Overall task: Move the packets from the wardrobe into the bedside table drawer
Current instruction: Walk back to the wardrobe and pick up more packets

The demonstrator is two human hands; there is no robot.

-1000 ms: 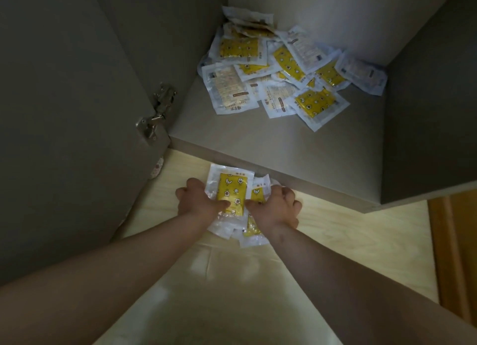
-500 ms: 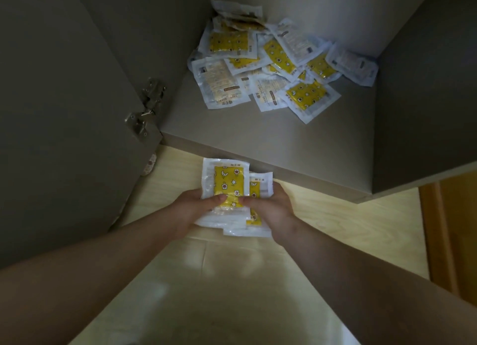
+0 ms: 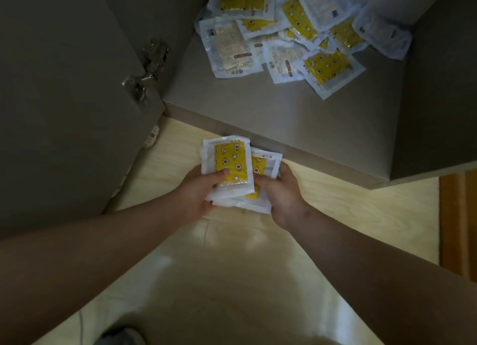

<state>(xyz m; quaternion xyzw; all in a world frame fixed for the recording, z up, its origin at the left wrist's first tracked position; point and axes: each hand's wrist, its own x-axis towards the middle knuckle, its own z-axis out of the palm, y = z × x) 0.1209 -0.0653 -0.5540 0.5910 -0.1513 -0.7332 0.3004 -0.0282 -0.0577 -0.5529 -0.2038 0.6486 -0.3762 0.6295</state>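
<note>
While both forearms reach forward from the bottom of my head view, the left hand (image 3: 197, 193) and the right hand (image 3: 282, 193) grip one small stack of packets (image 3: 227, 201) between them; the left thumb lies across the yellow face of the top packet (image 3: 232, 164), with the fingers curled under the stack's left edge; the right hand wraps the stack's right edge, its thumb on the lower, offset packet (image 3: 268, 164). The top packet is clear-white film around a yellow panel printed with small stars and flowers; the stack is held above the pale wood-grain floor (image 3: 348, 210), just in front of the wardrobe's front lip and outside the compartment. Inside the wardrobe (image 3: 271, 112), a loose heap of like packets (image 3: 284, 40) lies on the grey bottom panel toward the back corner, some yellow side up, some showing a pale printed back; the heap is well apart from the held stack. At left, the wardrobe door (image 3: 64, 99) stands open, its metal hinge (image 3: 145, 76) on the inner face; an orange-brown wooden strip (image 3: 456, 228) runs along the right edge; I cannot tell what the dark shape (image 3: 120, 337) at the bottom edge is.
</note>
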